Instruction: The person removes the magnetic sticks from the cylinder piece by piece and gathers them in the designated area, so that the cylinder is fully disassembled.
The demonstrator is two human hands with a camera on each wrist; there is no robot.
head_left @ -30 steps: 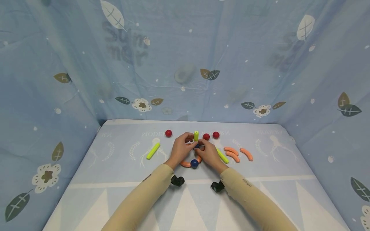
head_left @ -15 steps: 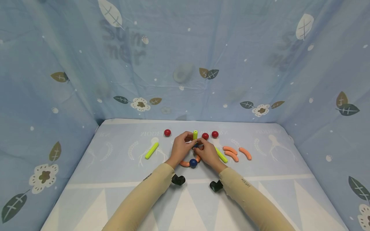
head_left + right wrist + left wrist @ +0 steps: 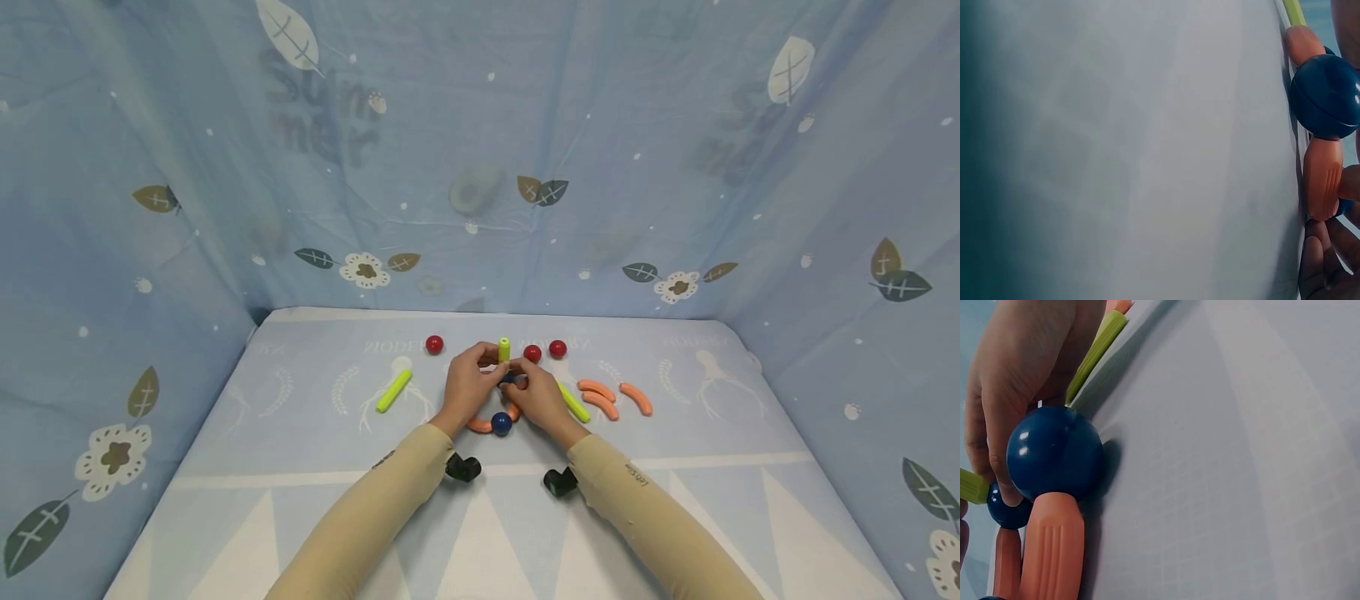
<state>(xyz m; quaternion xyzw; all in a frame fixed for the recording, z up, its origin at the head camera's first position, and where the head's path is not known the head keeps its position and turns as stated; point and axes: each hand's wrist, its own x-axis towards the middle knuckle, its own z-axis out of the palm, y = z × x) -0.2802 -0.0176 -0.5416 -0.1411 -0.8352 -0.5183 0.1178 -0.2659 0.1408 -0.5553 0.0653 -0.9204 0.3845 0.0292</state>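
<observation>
Both hands meet over a joined figure of balls and curved pieces. The left hand (image 3: 468, 385) grips an upright green stick (image 3: 504, 350). Just beside it, the right hand (image 3: 542, 400) pinches a blue ball (image 3: 507, 378) at the stick's lower end; in the left wrist view its fingertips press on that ball (image 3: 1005, 509). Nearer the person, a second blue ball (image 3: 501, 423) joins two orange curved pieces, the left one (image 3: 480, 426) lying along the table. In the right wrist view, fingers touch an orange piece (image 3: 1324, 178) below the large blue ball (image 3: 1329, 95).
One green stick (image 3: 393, 391) lies left of the hands, another (image 3: 575, 403) right of them. Several orange pieces, one of them (image 3: 636, 398) set apart, lie further right. A red ball (image 3: 434, 344) sits back left, two more (image 3: 532, 353) behind the right hand.
The upright green stick has leaned slightly to the left at its top. Both hands stay nearly in place, and the loose pieces have not moved.
</observation>
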